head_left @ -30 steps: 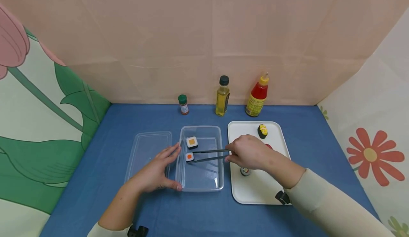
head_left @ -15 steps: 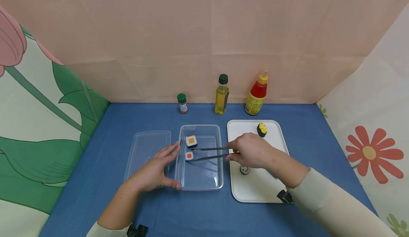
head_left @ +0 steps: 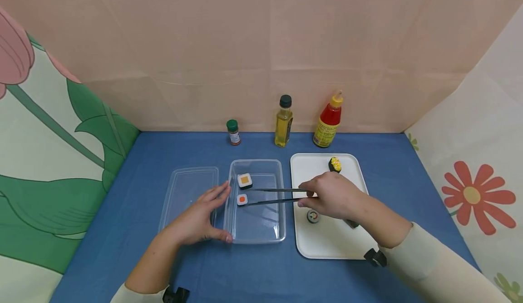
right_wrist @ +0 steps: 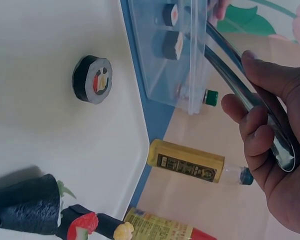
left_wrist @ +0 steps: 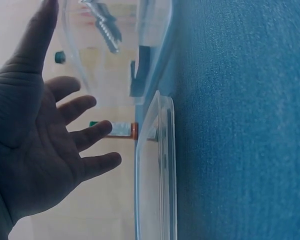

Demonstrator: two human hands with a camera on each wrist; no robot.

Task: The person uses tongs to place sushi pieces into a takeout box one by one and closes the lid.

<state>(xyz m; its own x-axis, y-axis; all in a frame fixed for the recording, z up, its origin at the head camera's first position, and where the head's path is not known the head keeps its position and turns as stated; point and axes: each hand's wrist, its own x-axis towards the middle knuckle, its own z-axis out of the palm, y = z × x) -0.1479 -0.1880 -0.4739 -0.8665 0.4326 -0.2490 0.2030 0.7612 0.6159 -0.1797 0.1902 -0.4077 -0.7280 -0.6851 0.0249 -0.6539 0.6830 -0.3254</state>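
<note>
My right hand [head_left: 333, 195] holds metal tongs [right_wrist: 227, 71] above the white tray [head_left: 302, 248]. The tongs reach over the clear plastic box [head_left: 255, 241], their arms spread and nothing between the tips. Close to the tips, inside the box, sits a small sushi roll with an orange centre [head_left: 242, 199]. Behind it lies a larger roll with a yellow centre [head_left: 245, 181]. With fingers spread, my left hand [head_left: 200, 221] rests against the box's left side. On the tray are a round sushi roll [right_wrist: 92, 80], a yellow-topped piece [head_left: 335, 164], a red-topped piece [right_wrist: 80, 224] and a dark seaweed-wrapped roll [right_wrist: 30, 205].
A clear lid [head_left: 192, 185] lies left of the box, partly under my left hand in the head view. Along the back wall stand a green-capped spice jar [head_left: 234, 135], an oil bottle [head_left: 283, 126] and a red-and-yellow sauce bottle [head_left: 328, 123].
The tongs have opened around the orange-centred roll, which now stands free in the box. My right hand has drawn back a little to the right. My left hand stays in place.
</note>
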